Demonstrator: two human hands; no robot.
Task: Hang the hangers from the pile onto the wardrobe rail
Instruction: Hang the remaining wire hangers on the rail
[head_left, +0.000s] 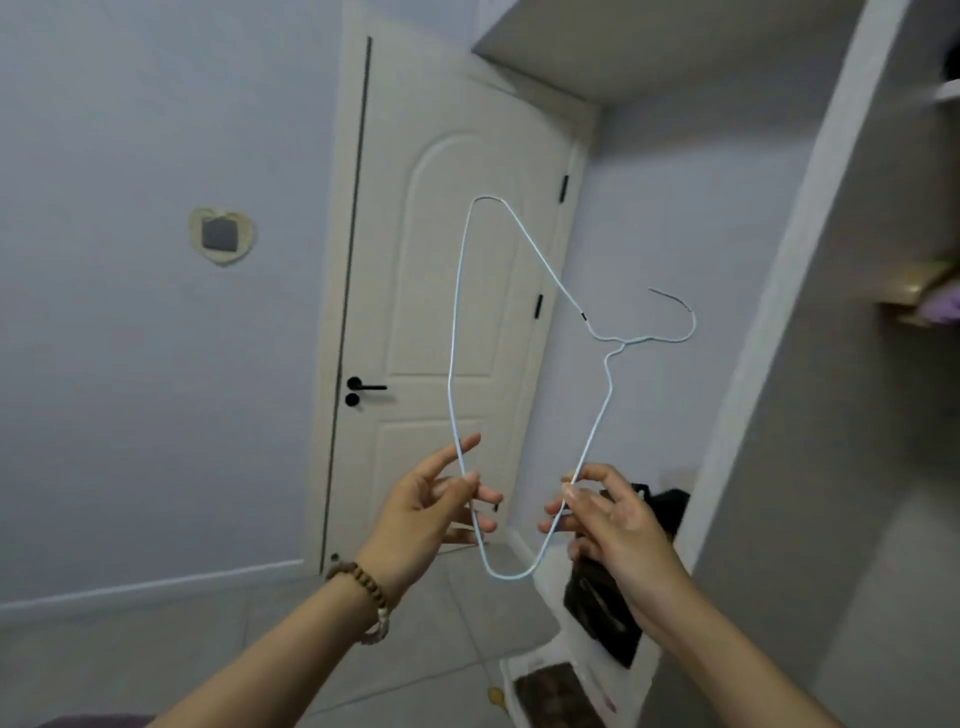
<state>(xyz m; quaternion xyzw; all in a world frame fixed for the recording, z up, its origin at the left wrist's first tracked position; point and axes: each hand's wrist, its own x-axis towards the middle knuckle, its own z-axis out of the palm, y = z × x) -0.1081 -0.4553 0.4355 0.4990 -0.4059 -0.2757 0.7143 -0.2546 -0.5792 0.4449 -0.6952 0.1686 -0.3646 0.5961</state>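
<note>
Thin pale-blue wire hanger (450, 364) held sideways before door (457, 260), hook right of it. Left hand (431, 499) pinches one side, right hand (618, 519) the other. White bag (576, 670) low, right of door: dark contents.

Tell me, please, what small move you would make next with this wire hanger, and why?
Probably rotate the hanger until its hook points up, ready for the wardrobe on the right. The left hand and right hand both pinch the wire near its lowest corner, the hanger lies on its side with the hook pointing right, and no rail is in view.
</note>
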